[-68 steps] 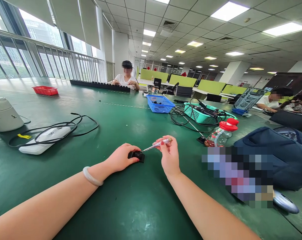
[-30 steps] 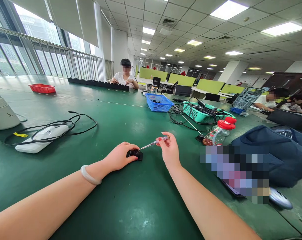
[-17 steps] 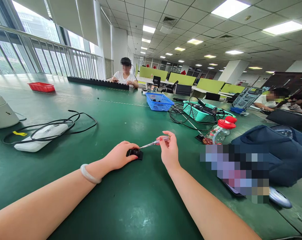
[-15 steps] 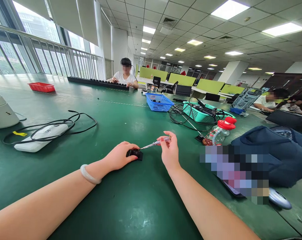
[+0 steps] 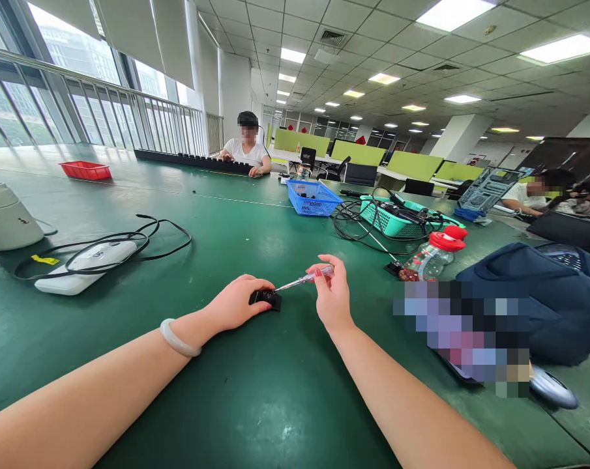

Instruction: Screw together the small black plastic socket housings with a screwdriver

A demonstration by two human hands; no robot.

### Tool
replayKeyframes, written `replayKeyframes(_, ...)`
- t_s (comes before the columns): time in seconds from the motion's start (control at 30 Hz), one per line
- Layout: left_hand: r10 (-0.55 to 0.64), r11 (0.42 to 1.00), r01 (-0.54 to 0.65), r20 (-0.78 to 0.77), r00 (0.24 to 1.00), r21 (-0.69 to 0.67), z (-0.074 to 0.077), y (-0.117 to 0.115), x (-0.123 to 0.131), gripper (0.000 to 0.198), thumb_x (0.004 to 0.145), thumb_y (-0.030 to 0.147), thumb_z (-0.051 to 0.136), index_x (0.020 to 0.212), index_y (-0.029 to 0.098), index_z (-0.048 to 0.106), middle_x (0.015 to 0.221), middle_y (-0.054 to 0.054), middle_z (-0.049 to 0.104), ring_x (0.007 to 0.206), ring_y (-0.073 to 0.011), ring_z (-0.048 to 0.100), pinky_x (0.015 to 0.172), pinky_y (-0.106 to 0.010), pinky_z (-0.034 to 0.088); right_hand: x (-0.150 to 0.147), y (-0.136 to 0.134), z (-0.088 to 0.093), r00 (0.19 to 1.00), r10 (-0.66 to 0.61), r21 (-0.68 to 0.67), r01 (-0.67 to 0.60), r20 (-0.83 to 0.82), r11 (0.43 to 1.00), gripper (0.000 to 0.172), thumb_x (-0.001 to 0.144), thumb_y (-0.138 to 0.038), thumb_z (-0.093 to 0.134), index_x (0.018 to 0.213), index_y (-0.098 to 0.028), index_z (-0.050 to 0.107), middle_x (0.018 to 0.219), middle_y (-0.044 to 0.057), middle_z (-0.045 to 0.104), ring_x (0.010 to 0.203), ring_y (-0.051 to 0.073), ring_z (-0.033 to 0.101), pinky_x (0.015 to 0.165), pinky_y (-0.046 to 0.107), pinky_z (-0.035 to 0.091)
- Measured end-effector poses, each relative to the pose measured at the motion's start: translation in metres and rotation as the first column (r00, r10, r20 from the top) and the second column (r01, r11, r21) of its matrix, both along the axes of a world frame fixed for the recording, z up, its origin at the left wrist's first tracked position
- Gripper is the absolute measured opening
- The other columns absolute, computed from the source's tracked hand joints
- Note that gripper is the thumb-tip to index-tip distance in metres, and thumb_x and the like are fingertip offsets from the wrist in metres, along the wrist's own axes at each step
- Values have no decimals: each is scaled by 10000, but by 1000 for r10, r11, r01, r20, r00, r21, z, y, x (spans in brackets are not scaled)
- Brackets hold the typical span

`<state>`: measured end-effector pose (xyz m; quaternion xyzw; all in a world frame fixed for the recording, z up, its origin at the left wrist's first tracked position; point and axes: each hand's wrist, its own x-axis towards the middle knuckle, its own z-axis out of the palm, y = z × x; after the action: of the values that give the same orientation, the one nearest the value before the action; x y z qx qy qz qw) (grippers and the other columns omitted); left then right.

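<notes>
My left hand [image 5: 238,301] grips a small black part [image 5: 274,300] on the green table, thumb and fingers closed round its left side. What kind of part it is I cannot make out. In my right hand [image 5: 332,296] is a screwdriver [image 5: 312,277] with a clear handle, pinched between thumb and fingers. It slants down to the left, and its tip meets the top of the black part or lies just above it, close to my left fingertips.
Left lie a white power bank-like device [image 5: 85,267] with a black cable and a white bottle [image 5: 7,218]. Farther off are a red tray [image 5: 85,170], a blue basket [image 5: 313,198] and a green basket [image 5: 397,221]. Right stand a red-lidded jar [image 5: 434,257] and a dark bag [image 5: 544,299].
The view has shifted slightly, so most things appear a little farther right. Both hands keep their hold, with the screwdriver tip still at the black part.
</notes>
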<state>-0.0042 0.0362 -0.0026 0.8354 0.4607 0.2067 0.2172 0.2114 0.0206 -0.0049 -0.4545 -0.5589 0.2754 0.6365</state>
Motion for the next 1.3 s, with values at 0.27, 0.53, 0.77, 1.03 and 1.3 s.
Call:
replayKeyframes(0.27, 15, 1000, -15, -2, 1000, 15, -3, 2, 0, 393, 817, 433, 581, 1177, 292, 649, 1122, -55, 668, 1110, -258, 562, 1007, -411, 480, 0, 4, 3, 993, 32, -63, -39, -113, 997, 328, 819, -358, 612, 1103, -243, 495, 867, 12, 665, 799, 176, 644, 834, 401, 546)
replayKeyframes(0.53, 13, 1000, -13, -22, 1000, -12, 1, 0, 1, 372, 828, 418, 582, 1177, 307, 645, 1113, -39, 673, 1121, -252, 555, 1004, -402, 470, 1, 7, 4, 986, 38, -92, -54, -163, 994, 307, 790, -381, 647, 1026, -240, 513, 851, 9, 684, 751, 174, 673, 806, 411, 577)
replayKeyframes(0.77, 19, 1000, -19, -26, 999, -5, 0, 1, 1, 388, 828, 422, 577, 1192, 304, 640, 1115, -46, 671, 1111, -258, 560, 1004, -410, 472, 3, 10, 3, 986, 21, -143, -45, -168, 989, 286, 800, -389, 633, 1003, -231, 507, 846, 9, 695, 714, 160, 668, 806, 410, 577)
replayKeyframes(1.03, 21, 1000, -21, -29, 999, -4, 0, 0, 2, 391, 827, 440, 572, 1188, 307, 643, 1113, -44, 673, 1115, -259, 560, 993, -408, 486, 5, 9, 4, 986, -6, -192, -27, -169, 981, 345, 774, -435, 657, 1008, -227, 512, 851, 4, 705, 674, 147, 668, 783, 382, 566)
replayKeyframes(1.3, 15, 1000, -14, -31, 999, 17, -1, 0, 1, 373, 828, 419, 572, 1170, 292, 648, 1104, -45, 681, 1117, -263, 559, 978, -406, 489, -3, 6, -2, 995, 53, -150, -65, -85, 987, 383, 761, -493, 683, 987, -221, 538, 831, 25, 698, 691, 169, 668, 767, 382, 560)
